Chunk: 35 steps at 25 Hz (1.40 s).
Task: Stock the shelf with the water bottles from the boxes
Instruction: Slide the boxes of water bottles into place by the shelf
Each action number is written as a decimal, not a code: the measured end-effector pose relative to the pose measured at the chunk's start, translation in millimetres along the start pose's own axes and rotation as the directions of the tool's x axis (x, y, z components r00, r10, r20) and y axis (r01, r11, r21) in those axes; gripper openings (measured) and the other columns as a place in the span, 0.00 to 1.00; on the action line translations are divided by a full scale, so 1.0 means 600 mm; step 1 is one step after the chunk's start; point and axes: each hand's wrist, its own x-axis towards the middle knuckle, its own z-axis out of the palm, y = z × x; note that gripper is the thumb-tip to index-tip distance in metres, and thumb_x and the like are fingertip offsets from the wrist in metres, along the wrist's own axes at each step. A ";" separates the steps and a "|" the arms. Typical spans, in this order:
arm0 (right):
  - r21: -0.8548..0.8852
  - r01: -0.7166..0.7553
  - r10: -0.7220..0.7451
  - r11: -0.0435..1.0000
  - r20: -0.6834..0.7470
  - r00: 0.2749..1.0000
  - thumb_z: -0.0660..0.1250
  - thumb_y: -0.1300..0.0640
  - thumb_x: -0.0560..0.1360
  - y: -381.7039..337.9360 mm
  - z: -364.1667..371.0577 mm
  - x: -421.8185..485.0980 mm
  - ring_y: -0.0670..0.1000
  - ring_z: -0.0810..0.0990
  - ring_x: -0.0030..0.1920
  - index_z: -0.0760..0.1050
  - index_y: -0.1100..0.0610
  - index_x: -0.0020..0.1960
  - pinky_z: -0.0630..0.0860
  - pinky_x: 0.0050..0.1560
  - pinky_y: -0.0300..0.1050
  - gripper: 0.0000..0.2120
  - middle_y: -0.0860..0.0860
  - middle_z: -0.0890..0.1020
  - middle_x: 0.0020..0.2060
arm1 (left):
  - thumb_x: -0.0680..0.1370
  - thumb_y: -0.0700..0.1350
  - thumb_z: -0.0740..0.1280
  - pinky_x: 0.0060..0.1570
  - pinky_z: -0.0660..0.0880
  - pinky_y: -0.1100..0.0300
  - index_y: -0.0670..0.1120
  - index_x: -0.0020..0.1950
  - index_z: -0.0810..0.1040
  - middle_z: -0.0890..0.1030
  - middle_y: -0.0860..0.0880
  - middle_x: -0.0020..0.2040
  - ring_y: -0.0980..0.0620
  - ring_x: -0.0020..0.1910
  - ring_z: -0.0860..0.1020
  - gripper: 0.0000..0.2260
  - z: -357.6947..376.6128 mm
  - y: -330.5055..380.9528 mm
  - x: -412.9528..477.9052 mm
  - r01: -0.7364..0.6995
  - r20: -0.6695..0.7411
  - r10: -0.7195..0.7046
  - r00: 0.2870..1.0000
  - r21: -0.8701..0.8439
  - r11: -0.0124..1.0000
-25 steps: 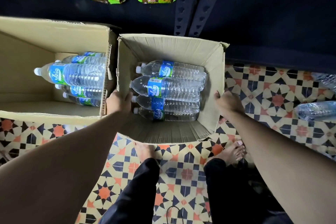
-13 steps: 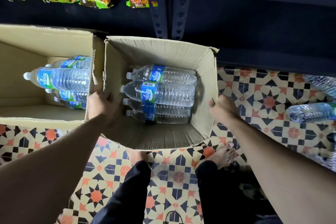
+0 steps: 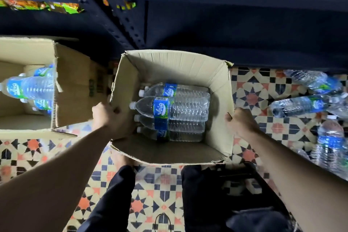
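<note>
A person holds an open cardboard box [image 3: 169,62] above the tiled floor [image 3: 263,100] at the foot of the dark shelf [image 3: 226,24]. The left grip [image 3: 105,117] is curled over its left wall and the right grip [image 3: 239,122] is curled round the right rim. Water bottles [image 3: 180,109] lie flat inside, caps leftward, on blue-and-green labels reading roughly "Vaig". Full, they look heavy and slick. The card may sag, so a hold under the corners seems safer.

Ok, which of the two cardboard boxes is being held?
The centre box: the left hand and right hand grip its side walls. The far-left box sits untouched.
</note>
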 end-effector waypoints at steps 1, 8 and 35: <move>0.009 -0.007 0.007 1.000 0.007 1.000 0.59 0.53 0.83 0.024 -0.006 0.003 0.48 0.70 0.33 0.67 0.59 0.44 0.64 0.30 0.42 0.12 0.51 0.69 0.34 | 0.76 0.42 0.67 0.41 0.64 0.56 0.31 0.45 0.81 0.81 0.31 0.43 0.33 0.47 0.80 0.12 0.011 0.017 -0.014 -0.008 0.003 0.008 1.000 0.007 1.000; -0.015 -0.018 0.018 1.000 0.000 1.000 0.57 0.52 0.83 0.195 -0.074 0.042 0.60 0.76 0.48 0.73 0.67 0.57 0.69 0.43 0.44 0.18 0.61 0.76 0.49 | 0.76 0.41 0.67 0.43 0.73 0.53 0.31 0.49 0.82 0.82 0.32 0.45 0.36 0.47 0.81 0.13 0.100 0.176 -0.116 0.026 -0.018 -0.026 0.999 -0.046 0.999; -0.008 -0.162 0.161 0.987 -0.015 0.987 0.56 0.50 0.83 0.357 -0.134 0.106 0.63 0.80 0.55 0.77 0.66 0.56 0.74 0.49 0.48 0.20 0.64 0.81 0.54 | 0.82 0.44 0.59 0.45 0.74 0.50 0.33 0.49 0.80 0.80 0.32 0.47 0.36 0.48 0.80 0.16 0.207 0.341 -0.195 -0.207 0.194 0.187 0.963 0.091 0.974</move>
